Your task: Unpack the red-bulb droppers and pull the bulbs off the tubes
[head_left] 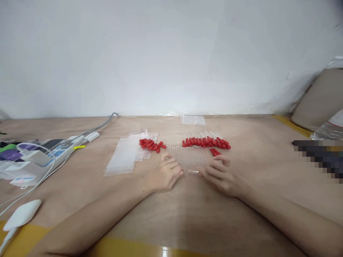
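A row of clear glass dropper tubes [187, 157] lies side by side in front of me. At its left end is my left hand [169, 173], its fingers curled closed. My right hand [221, 175] is at the right end with fingers bent inward; what either hand grips, if anything, is hidden. Two red rubber bulbs [214, 152] show just beyond my right fingers. A short clear piece [193, 172] is near my right fingertips. Behind the row are droppers with red bulbs [206, 142], their clear tubes pointing away. Loose red rubber bulbs [150, 144] form a pile at the left.
Clear plastic bags [122, 155] lie left of the hands, partly under the loose bulbs. Another bag [193, 120] is near the wall. A power strip [60, 153] with cables and a white charger [23, 215] occupy the left. A plastic bottle [329, 126] stands far right.
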A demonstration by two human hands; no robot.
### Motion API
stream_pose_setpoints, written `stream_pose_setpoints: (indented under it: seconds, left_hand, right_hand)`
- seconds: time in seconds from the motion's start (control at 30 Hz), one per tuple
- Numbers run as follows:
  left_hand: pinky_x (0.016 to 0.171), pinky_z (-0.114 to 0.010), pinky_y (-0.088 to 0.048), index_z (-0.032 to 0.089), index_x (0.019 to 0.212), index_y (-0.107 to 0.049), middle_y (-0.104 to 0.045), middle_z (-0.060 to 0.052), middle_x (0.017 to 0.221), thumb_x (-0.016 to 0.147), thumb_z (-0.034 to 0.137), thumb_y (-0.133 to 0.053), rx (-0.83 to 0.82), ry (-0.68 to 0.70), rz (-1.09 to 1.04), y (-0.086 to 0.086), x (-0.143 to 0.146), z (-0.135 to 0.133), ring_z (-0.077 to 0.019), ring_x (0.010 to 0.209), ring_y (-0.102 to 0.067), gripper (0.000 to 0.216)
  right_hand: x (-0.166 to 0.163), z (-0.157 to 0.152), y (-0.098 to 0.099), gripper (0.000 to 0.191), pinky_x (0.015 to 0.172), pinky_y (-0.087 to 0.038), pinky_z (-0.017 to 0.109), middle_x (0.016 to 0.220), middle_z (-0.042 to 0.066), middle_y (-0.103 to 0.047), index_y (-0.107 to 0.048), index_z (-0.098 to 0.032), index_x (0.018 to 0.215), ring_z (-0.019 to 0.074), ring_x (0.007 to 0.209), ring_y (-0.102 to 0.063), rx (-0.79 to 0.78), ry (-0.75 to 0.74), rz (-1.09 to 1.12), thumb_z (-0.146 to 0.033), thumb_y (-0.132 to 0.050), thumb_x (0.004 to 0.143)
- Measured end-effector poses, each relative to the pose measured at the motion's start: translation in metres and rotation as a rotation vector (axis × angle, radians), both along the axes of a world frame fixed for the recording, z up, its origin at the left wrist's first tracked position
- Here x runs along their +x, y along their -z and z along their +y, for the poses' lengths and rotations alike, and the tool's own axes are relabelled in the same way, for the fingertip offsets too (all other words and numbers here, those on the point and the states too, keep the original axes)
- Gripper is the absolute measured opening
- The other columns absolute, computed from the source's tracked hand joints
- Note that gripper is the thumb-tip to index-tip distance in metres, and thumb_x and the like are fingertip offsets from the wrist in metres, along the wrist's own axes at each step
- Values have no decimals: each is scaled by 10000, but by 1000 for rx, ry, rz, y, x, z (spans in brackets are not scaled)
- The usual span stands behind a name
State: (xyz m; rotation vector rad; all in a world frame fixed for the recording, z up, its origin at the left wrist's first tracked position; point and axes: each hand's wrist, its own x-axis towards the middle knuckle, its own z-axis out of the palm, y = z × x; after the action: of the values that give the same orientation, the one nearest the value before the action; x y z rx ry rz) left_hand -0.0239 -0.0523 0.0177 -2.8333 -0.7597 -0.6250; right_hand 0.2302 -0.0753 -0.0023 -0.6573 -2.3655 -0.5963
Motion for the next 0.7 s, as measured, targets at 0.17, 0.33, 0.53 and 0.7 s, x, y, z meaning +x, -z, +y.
stream_pose_setpoints:
  seconds: [0.17,0.33,0.53,0.7]
  left_hand:
    - [709,-318,-409,177,865,-545,-521,-41,768,906,254,-281,-124,-380,-320,-23,-40,33,-165,747,-499,278]
    - [777,-309,-440,160,1019,-551,-479,-71,937,826,150,-332,-82,-533,-335,-35,-53,63,-165,828,-530,292]
    - [701,-329,-417,177,984,-503,-570,-69,893,772,159,-436,33,-615,-176,-26,-45,69,-218,830,-542,223]
    - [711,-372,-339,180,753,-548,-618,-67,774,826,229,-422,243,-620,38,-17,-46,71,-242,798,-529,154]
  right_hand:
    - [21,14,-1,138,791,-247,360,669,-22,-638,-645,-248,873,108,620,-524,-17,423,319,-254,-515,829]
    - [14,22,3,193,770,-230,342,710,-14,-671,-651,-238,843,125,636,-565,-157,558,300,-236,-462,802]
    - [6,25,6,190,722,-229,321,593,-13,-612,-609,-194,835,138,592,-553,-236,647,266,-223,-450,736]
    - [2,28,7,177,699,-211,310,609,-6,-624,-606,-196,781,136,617,-555,-229,673,244,-212,-432,753]
